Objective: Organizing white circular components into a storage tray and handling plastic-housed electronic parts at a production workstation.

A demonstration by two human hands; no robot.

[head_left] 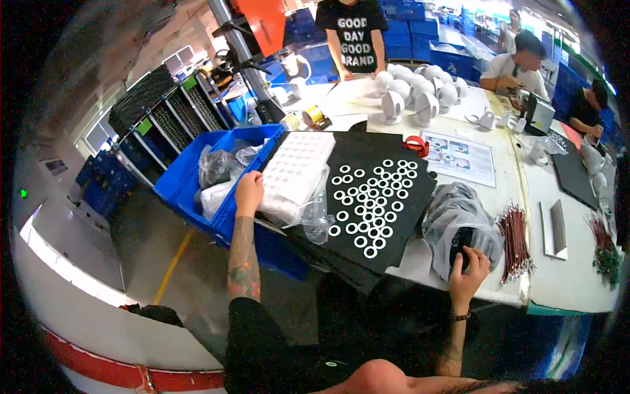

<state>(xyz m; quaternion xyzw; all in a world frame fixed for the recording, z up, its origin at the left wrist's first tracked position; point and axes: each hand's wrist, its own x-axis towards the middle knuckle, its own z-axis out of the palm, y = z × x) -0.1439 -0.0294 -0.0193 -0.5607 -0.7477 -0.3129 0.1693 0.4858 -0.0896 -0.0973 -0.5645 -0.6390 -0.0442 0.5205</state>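
Observation:
My left hand (250,192) is closed, with its fingers curled by the rim of a blue bin (225,200) and the left edge of a white dimpled tray (298,157). Whatever it may hold is hidden. Clear plastic wrap (317,220) lies around the tray's near end. At the mouth of a clear plastic bag (453,213), my right hand (468,270) has its fingers closed around a dark, rounded part (461,246). Between my hands a black mat (341,154) carries many white rings (373,202) with dark centres.
Right of the bag lie bundled red wires (516,243) and a metal angle piece (554,228). A red tape roll (415,146) and a printed sheet (459,157) lie beyond the mat. White rounded housings (425,108) stand farther back. Several people work around the table.

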